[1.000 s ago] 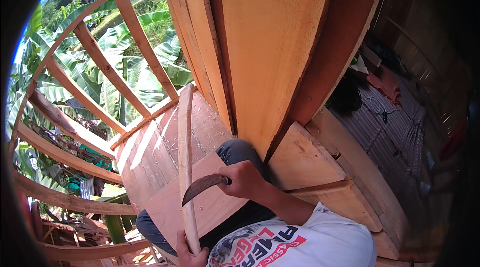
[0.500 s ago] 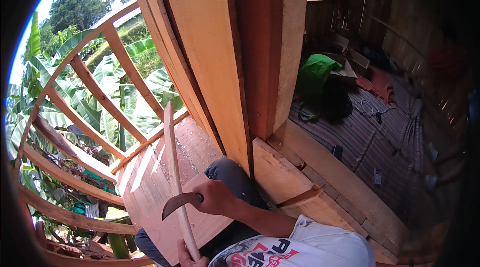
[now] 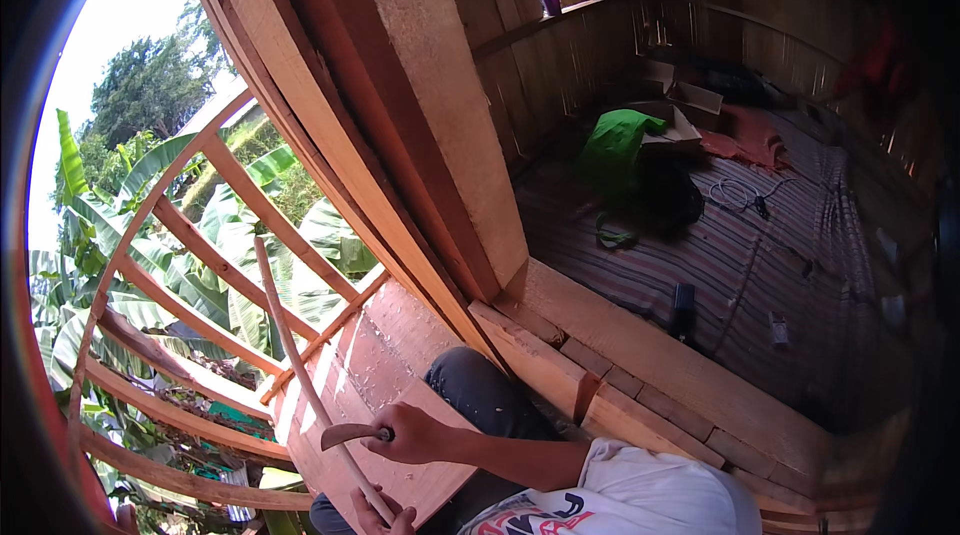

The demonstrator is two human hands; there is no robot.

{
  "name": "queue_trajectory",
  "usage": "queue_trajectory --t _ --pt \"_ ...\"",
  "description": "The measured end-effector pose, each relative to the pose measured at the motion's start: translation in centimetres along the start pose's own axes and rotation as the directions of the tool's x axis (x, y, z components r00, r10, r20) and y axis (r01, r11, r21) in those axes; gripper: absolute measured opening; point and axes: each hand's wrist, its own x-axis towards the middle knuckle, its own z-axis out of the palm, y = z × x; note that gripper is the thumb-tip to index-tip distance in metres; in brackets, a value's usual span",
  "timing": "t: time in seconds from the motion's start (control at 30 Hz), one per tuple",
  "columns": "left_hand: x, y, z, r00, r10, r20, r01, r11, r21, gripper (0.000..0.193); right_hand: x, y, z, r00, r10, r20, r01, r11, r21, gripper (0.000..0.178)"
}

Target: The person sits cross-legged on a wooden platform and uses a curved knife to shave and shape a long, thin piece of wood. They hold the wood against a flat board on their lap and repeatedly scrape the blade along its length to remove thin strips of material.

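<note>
My right hand (image 3: 412, 434) is closed round the handle of a knife with a short curved blade (image 3: 348, 433). Its blade lies across a long, slim wooden stick (image 3: 300, 360). Lower down, my left hand (image 3: 382, 513) grips the stick near its bottom end, partly cut off by the picture's edge. From there the stick slants up and left, its far tip in front of the railing. A flat wooden board (image 3: 440, 470) rests over my lap, beneath both hands. My dark-trousered knee (image 3: 468, 380) shows beyond the board.
Pale shavings dot the plank floor (image 3: 385, 340). A slatted wooden railing (image 3: 225, 280) curves along the left, with banana plants outside. Thick door posts (image 3: 400, 125) rise ahead. Past a wooden sill (image 3: 640, 335), a striped mat (image 3: 720, 270) holds a green bag (image 3: 615, 145), cardboard boxes and a white cable.
My view has swung to the right, showing more of the room. The stick's far end now leans further left, and the blade lies more level across it. Both hands keep their hold.
</note>
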Motion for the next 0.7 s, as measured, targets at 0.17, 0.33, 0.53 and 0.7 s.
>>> queue_trajectory --t 0.17,0.33,0.53,0.7 --pt "-0.1 -0.1 -0.2 0.999 -0.008 -0.050 0.011 0.998 0.060 0.080 -0.9 -0.6 -1.2 0.996 -0.053 0.072 0.045 0.994 0.099 0.035" --pt "0.5 -2.4 -1.5 0.998 -0.041 -0.038 0.043 0.998 0.054 0.079 -2.3 -6.0 -3.3 0.986 -0.151 -0.071 0.164 0.804 0.571 0.034" --pt "1.1 -0.6 0.0 0.983 0.175 -0.052 -0.178 0.983 -0.046 0.042 -1.8 -10.3 -7.5 0.943 -0.333 0.000 0.084 0.238 0.968 0.049" --pt "0.3 3.3 0.3 0.998 0.057 -0.031 -0.060 0.991 -0.117 0.044 -1.7 -10.7 -7.6 0.942 -0.192 0.276 -0.146 0.506 0.850 0.044"
